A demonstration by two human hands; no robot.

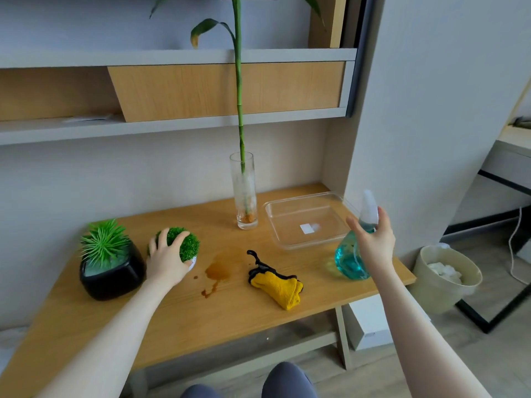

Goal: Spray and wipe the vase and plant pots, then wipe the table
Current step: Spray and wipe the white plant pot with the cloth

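i read both hands from the single head view.

left hand point(166, 261): fingers spread and curved over the top and near side of the small round plant point(184, 245), a green ball of foliage in a low white pot. the palm covers the pot's near-left side and the fingers press into the foliage. i log this as a grip around the plant. the plant stands on the bench point(178, 314), just beside the black pot point(112, 272), which holds a spiky green plant and sits at the left end.

right hand point(373, 242): fingers wrapped around the neck of the spray bottle point(350, 258), with the clear nozzle rising above the hand. the bottle's round body holds blue-green liquid. i cannot tell whether its base touches the bench or is raised just above it. it is at the right front corner of the bench.

task items on the bench:
- glass vase point(244, 193): upright near the back wall, with a tall green stalk point(238, 81) standing in it.
- yellow cloth point(280, 285): crumpled, black-edged, lying at front centre, touched by neither hand.
- brown spill point(219, 268): a wet patch with smaller drops, between the round plant and the cloth.
- clear plastic tray point(304, 222): right of the vase, behind the spray bottle.

off the bench, a pale waste bin point(442, 277) stands on the floor to the right.
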